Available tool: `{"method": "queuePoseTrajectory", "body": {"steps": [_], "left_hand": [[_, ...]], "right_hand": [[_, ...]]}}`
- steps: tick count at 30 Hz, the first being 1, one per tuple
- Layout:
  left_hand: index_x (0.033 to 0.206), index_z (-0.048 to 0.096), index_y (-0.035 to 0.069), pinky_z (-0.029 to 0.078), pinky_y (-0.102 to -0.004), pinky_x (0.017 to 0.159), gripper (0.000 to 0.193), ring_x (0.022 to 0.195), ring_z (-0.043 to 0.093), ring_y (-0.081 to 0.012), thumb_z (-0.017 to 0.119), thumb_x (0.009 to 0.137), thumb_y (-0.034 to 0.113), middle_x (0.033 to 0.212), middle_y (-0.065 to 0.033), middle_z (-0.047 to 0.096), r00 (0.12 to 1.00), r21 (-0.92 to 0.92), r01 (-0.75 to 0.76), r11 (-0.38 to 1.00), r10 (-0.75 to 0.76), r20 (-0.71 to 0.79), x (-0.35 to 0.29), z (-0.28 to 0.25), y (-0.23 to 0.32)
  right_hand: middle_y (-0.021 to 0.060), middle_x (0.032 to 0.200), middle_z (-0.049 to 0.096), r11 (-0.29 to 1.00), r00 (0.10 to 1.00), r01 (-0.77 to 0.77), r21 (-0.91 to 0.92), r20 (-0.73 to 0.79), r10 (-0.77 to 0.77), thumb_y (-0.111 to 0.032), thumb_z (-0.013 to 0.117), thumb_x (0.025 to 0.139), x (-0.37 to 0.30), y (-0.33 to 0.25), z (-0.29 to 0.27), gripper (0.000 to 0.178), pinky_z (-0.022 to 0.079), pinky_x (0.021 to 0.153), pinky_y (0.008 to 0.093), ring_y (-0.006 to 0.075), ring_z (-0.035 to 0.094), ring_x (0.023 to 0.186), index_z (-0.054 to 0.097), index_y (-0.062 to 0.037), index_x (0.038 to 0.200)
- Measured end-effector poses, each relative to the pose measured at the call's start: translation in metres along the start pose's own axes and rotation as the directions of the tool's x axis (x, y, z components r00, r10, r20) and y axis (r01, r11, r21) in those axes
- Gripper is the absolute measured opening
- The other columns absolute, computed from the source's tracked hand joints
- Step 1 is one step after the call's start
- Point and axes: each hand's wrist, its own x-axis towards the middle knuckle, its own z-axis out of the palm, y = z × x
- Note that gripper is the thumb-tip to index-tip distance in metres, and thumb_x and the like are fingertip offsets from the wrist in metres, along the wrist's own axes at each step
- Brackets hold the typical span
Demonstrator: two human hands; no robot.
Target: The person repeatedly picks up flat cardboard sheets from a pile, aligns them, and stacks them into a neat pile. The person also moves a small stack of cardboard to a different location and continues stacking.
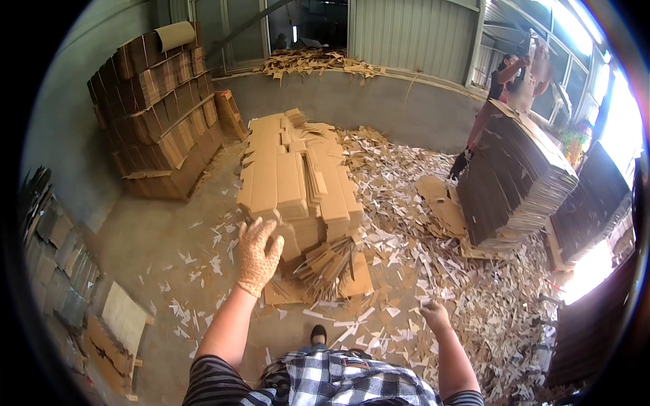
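Currently, one gloved left hand point(259, 256), fingers spread, near one central cardboard pile point(272, 172); one right hand point(435, 314), fingers curled, grip unclear

From where I operate, I see a concrete floor point(159, 233) carrying everything: the bare stretch on the left has only scattered offcuts, while a thick litter of white and brown cardboard scraps point(494, 318) covers the right side. In the middle I have a stack of brown cardboard blanks point(267, 179), with a flat brown sheet point(360, 276) on the ground at its near end. Farther off I make out a tall pile of strapped cardboard bundles point(162, 122) at left and, at right, a dark-faced stack of sheets point(508, 179) standing amid the scraps.
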Motion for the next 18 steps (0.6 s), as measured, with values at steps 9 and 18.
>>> {"method": "queuePoseTrajectory", "body": {"steps": [9,18], "left_hand": [[0.149,0.043,0.008,0.017,-0.06,0.12,0.07,0.143,0.037,-0.0393,0.061,0.094,0.047,0.152,-0.0183,0.045,0.923,0.248,0.293,0.923,-0.341,0.18,0.196,0.176,-0.147],[0.157,0.031,0.013,0.013,-0.0614,0.121,0.079,0.149,0.026,-0.0403,0.048,0.096,0.061,0.162,-0.0133,0.031,0.768,0.51,0.306,0.804,-0.525,0.367,0.274,0.313,-0.236]], "right_hand": [[0.0101,0.108,0.074,0.929,0.975,0.141,0.343,0.115,-0.19,-0.023,0.069,0.092,0.179,-0.267,0.098,0.033,0.051,0.091,0.0321,0.0175,0.067,0.101,0.07,-0.001,0.116],[0.0183,0.147,0.051,0.578,0.888,-0.223,0.785,0.408,-0.212,-0.04,0.053,0.105,0.361,-0.403,0.198,0.063,0.044,0.108,0.0397,0.0277,0.053,0.132,0.038,-0.0004,0.151]]}}
